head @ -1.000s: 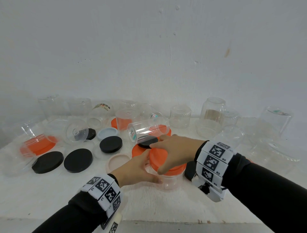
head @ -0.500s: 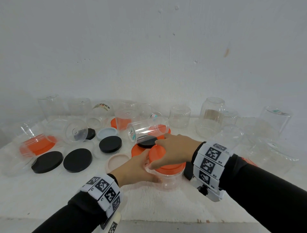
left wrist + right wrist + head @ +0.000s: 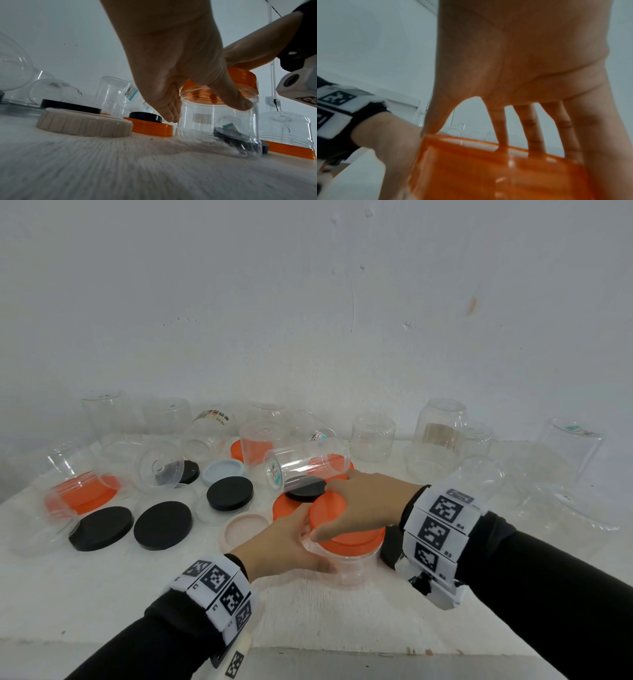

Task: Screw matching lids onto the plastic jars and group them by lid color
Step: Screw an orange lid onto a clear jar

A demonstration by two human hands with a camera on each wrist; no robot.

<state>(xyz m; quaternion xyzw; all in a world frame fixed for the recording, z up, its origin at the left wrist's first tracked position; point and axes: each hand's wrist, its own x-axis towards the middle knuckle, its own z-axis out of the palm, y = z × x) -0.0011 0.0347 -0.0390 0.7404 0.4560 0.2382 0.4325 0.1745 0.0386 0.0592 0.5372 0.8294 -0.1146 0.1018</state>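
- A clear jar (image 3: 349,565) stands upright on the white desk (image 3: 308,621), near its front edge and about mid-width.
- An orange lid (image 3: 346,529) sits on the jar's mouth; in the left wrist view it appears level on the neck.
- The left hand (image 3: 284,542) grips the jar's side from the left, thumb on the near wall and fingers curled round the far side, just under the lid.
- The right hand (image 3: 363,501) is clamped on the lid from above, thumb at its near-left rim and fingers (image 3: 534,129) spread over the top and down the far edge.
- The two hands touch or nearly touch at the lid's left rim.
- Just left of the jar lies a beige lid (image 3: 245,530), open side up, and behind it a second orange lid (image 3: 150,127) lies flat with a small black lid (image 3: 305,489) on top.
- A clear jar on its side (image 3: 306,465) lies just behind those lids.
- Further left, three black lids (image 3: 162,525) lie flat, with a pale blue lid (image 3: 222,472) behind them.
- At the far left a tilted jar (image 3: 68,484) rests over another orange lid (image 3: 82,496).
- More clear jars (image 3: 440,436) stand upside down along the wall and on the right side of the desk.
- Another black lid (image 3: 390,546) lies just right of the held jar, partly hidden by the right wrist.
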